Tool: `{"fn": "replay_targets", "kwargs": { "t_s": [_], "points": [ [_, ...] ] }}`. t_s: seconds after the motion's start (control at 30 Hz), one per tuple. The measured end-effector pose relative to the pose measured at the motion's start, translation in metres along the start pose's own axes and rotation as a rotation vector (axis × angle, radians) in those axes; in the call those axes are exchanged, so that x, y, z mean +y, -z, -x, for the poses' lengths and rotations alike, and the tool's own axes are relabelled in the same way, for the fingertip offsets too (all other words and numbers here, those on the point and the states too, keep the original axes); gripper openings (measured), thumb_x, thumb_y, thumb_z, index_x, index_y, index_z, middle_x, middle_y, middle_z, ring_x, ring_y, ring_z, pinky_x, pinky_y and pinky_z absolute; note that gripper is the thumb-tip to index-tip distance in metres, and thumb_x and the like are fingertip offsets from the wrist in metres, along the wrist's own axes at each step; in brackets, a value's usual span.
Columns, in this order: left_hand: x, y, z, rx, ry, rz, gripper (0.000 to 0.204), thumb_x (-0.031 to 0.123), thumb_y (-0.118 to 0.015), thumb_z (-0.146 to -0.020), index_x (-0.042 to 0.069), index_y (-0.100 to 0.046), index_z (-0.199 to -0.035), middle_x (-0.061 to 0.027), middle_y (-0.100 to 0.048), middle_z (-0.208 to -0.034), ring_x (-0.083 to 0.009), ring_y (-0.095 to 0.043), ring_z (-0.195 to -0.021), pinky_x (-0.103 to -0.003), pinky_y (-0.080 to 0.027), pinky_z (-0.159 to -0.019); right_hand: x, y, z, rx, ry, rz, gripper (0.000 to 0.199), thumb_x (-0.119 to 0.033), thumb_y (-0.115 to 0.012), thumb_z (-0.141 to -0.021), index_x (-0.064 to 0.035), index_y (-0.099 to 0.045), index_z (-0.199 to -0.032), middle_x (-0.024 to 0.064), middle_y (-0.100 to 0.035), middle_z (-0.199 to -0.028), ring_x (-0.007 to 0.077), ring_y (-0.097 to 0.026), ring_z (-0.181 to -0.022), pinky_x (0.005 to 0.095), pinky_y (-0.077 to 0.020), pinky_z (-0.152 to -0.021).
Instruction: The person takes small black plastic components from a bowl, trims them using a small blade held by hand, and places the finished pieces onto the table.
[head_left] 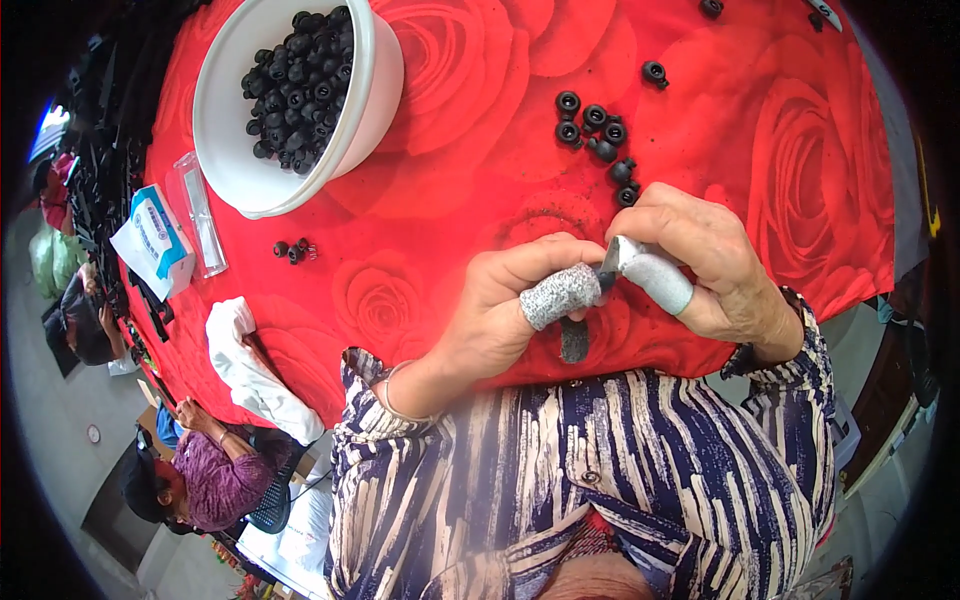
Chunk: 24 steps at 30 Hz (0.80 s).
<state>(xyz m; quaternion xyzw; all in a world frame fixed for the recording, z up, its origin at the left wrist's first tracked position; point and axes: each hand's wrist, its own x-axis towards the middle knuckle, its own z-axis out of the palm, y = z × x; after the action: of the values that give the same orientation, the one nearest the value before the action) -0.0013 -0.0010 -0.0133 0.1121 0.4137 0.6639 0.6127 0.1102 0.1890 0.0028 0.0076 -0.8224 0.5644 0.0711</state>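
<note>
Close to the table's near edge, my left hand (500,300) pinches a small black part (607,283), mostly hidden by the fingers. Its thumb wears a speckled grey finger cover, and a dark grey cover shows below it. Right against that part, my right hand (705,260) is closed on a small metal blade (611,256). A pale cover wraps the right thumb. Beyond my hands lie several loose black plastic parts (595,116), rounded with a hole or knob.
A white bowl (375,110) of similar black parts stands at the far left. Left of me are a few small pieces (296,250), a blue-and-white box (160,240), a clear plastic case (203,220) and a white cloth (245,365). Another person (215,480) sits at lower left.
</note>
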Motion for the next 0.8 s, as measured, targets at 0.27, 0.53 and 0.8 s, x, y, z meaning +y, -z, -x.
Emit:
{"fn": "replay_targets", "kwargs": {
  "t_s": [0.27, 0.53, 0.8],
  "points": [
    [-0.001, 0.001, -0.002, -0.012, -0.007, -0.017, 0.026, 0.007, -0.060, -0.091, -0.003, -0.061, -0.115, -0.0029, -0.059, -0.096, -0.0083, -0.054, -0.078, -0.022, -0.044, -0.070, 0.007, 0.002, -0.001, -0.004, 0.059, 0.010, 0.020, -0.006, -0.065, -0.080, 0.0019, -0.058, -0.097, 0.0119, -0.053, -0.075, 0.0272, -0.055, -0.063, 0.0361, -0.0429, -0.054],
    [-0.008, -0.006, 0.003, 0.023, 0.059, 0.168, 0.025, 0.008, -0.062, -0.090, -0.001, -0.063, -0.113, -0.0058, -0.063, -0.094, -0.0086, -0.055, -0.075, -0.022, -0.045, -0.067, 0.011, 0.009, -0.007, -0.077, 0.183, 0.060, 0.016, -0.006, -0.065, -0.079, 0.0003, -0.059, -0.093, 0.0100, -0.051, -0.070, 0.0252, -0.052, -0.059, 0.0360, -0.0409, -0.051],
    [0.009, 0.007, -0.004, -0.002, -0.039, 0.405, 0.025, 0.010, -0.059, -0.091, -0.002, -0.063, -0.113, -0.0093, -0.066, -0.091, -0.0108, -0.059, -0.077, -0.022, -0.047, -0.069, 0.007, 0.003, -0.001, -0.261, 0.312, -0.017, 0.022, -0.008, -0.071, -0.073, -0.0004, -0.061, -0.091, 0.0090, -0.053, -0.072, 0.0255, -0.055, -0.061, 0.0351, -0.0440, -0.052]
  ]
}}
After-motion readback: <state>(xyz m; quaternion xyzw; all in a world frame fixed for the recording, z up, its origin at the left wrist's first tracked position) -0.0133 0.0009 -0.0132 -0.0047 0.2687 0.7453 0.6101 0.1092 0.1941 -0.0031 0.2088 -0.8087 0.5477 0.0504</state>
